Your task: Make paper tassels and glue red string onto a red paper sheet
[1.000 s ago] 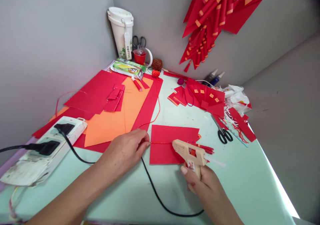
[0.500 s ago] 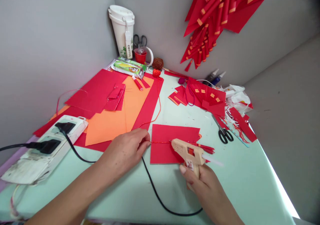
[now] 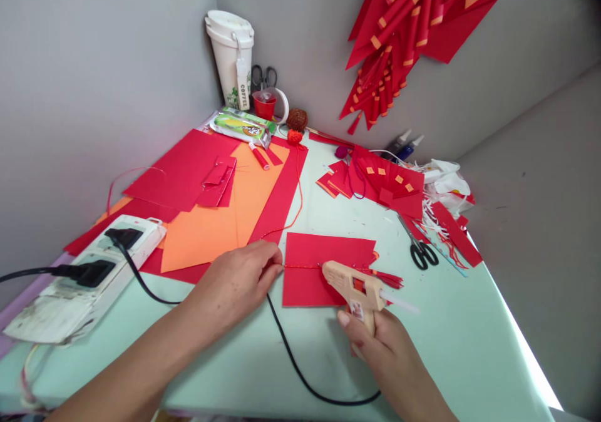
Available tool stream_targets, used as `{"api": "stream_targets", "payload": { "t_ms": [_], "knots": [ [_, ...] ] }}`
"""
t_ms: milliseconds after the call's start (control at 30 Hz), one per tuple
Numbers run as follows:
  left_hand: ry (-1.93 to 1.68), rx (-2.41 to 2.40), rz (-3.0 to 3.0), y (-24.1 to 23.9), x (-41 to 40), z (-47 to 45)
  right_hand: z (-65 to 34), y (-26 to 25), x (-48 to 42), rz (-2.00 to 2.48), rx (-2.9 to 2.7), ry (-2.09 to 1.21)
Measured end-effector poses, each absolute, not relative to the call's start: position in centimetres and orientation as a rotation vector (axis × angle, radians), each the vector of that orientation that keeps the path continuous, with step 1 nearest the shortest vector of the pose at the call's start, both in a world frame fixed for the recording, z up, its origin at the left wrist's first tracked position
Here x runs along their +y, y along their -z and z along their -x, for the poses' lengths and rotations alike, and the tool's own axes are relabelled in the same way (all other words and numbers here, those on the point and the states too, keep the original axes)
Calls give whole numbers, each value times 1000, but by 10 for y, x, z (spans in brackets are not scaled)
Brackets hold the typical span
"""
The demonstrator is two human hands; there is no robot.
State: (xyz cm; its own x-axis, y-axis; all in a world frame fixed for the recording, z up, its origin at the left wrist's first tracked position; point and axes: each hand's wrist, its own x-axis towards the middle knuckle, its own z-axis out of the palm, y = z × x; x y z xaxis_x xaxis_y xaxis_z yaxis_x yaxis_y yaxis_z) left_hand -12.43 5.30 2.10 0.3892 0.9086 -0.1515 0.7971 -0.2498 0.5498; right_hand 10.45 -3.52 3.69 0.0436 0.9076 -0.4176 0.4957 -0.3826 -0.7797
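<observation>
A red paper sheet (image 3: pixel 307 289) lies flat on the pale green table. Across its middle runs a thin red yarn (image 3: pixel 300 267), pulled straight. My left hand (image 3: pixel 248 272) pinches that yarn at the sheet's left edge. In my right hand (image 3: pixel 382 340) is a cream hot glue gun (image 3: pixel 350 281), gripped by its handle. Its nozzle points left, over the yarn near the sheet's middle, and a clear glue stick (image 3: pixel 401 302) sticks out of its back. A red tassel (image 3: pixel 387 278) lies past the sheet's right edge, partly behind the gun.
The gun's black cord (image 3: pixel 300 372) loops along the table front. A white power strip (image 3: pixel 89 278) lies left. Orange paper (image 3: pixel 201 240), scissors (image 3: pixel 422 254), a red yarn ball (image 3: pixel 295 136) and a white cup (image 3: pixel 230 59) lie or stand around. Red paper decorations (image 3: pixel 399 40) hang on the wall.
Almost nothing has moved. Both hands, the glue gun and the yarn stay in place; the view shifts very slightly.
</observation>
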Motion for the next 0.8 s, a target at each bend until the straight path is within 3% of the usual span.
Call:
{"api": "stream_targets", "payload": {
  "t_ms": [800],
  "knots": [
    [-264, 1448, -2099, -20, 53, 124, -105, -34, -41, 1918, -1450, -1316]
  ]
}}
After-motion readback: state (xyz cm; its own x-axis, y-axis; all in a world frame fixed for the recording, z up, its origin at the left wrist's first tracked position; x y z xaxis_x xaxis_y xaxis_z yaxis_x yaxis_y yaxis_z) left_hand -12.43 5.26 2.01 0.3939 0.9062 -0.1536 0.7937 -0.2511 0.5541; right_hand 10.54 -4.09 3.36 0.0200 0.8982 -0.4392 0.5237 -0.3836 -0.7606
